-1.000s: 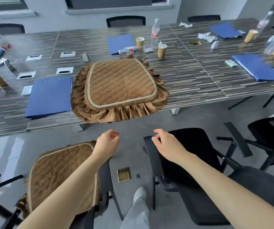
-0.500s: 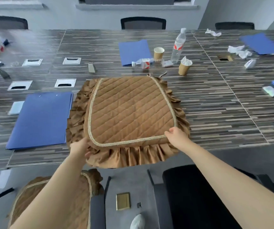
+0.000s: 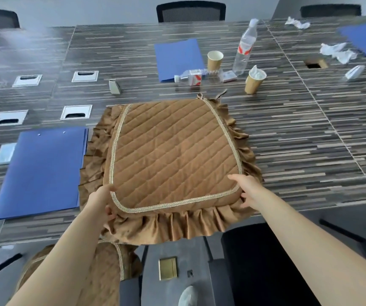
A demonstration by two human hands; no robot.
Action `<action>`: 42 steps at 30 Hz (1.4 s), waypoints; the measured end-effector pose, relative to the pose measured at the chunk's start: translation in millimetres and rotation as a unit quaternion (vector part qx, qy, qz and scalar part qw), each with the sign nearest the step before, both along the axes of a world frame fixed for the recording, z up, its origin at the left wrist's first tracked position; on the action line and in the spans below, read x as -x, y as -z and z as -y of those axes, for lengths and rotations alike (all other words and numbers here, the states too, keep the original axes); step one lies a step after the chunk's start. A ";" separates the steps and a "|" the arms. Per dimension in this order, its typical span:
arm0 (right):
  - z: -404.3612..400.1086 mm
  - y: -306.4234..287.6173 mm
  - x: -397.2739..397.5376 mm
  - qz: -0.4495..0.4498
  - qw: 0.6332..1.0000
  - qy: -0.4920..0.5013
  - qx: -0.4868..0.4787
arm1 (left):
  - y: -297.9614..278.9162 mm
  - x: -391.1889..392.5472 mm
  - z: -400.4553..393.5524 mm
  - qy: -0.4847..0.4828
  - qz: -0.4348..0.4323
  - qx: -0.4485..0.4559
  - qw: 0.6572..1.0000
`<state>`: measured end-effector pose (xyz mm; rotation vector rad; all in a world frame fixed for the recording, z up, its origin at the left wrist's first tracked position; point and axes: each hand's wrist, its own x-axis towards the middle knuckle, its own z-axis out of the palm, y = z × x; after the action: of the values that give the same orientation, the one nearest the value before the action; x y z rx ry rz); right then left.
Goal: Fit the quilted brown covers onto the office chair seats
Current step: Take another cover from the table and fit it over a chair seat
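A quilted brown cover with gold trim and a ruffled skirt lies flat on the striped table, its near ruffle hanging over the table's front edge. My left hand grips its near left corner, thumb on top and fingers under the fabric. My right hand holds the near right corner in the same way. Below left, a chair wears another brown cover. Below right stands a bare black chair seat.
A blue folder lies left of the cover. Behind it are another blue folder, paper cups, a standing bottle and a lying bottle. Cable ports are set in the table. A brass floor box sits below.
My hands rose from between the two chairs to the table and closed on the cover's near corners. The view tilted down and moved closer to the table.
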<state>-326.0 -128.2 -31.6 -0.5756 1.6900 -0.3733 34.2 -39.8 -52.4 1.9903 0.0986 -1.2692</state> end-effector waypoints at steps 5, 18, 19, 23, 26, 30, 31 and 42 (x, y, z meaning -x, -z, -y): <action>8.9 -9.6 2.9 0.005 1.000 -0.018 -0.019 | -9.2 -5.0 3.2 -0.008 -0.003 0.030 1.000; 41.3 -108.6 18.6 0.211 0.961 0.120 0.129 | -109.1 3.5 24.8 0.016 -0.077 0.233 0.969; 40.4 -115.3 22.0 0.217 0.960 0.117 0.136 | -116.6 6.8 21.9 0.018 -0.075 0.247 0.966; 13.8 -129.9 47.3 0.239 0.952 0.108 0.158 | -136.3 30.7 -6.1 0.024 -0.056 0.286 0.956; -18.8 -134.8 71.9 0.255 0.946 0.105 0.172 | -141.3 50.5 -37.9 0.017 -0.043 0.299 0.953; -81.2 -144.9 118.1 0.274 0.937 0.109 0.186 | -149.3 99.0 -104.5 0.006 -0.036 0.316 0.948; -100.1 -148.0 132.2 0.279 0.935 0.110 0.191 | -150.5 114.7 -125.9 -0.002 -0.033 0.324 0.945; -298.3 -185.2 256.4 0.297 0.928 0.107 0.196 | -178.1 258.1 -333.5 -0.033 -0.013 0.325 0.945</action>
<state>-582.4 170.0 153.6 -0.4969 1.0911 -0.9581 -223.9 293.7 125.6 1.3875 -0.2153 -1.0996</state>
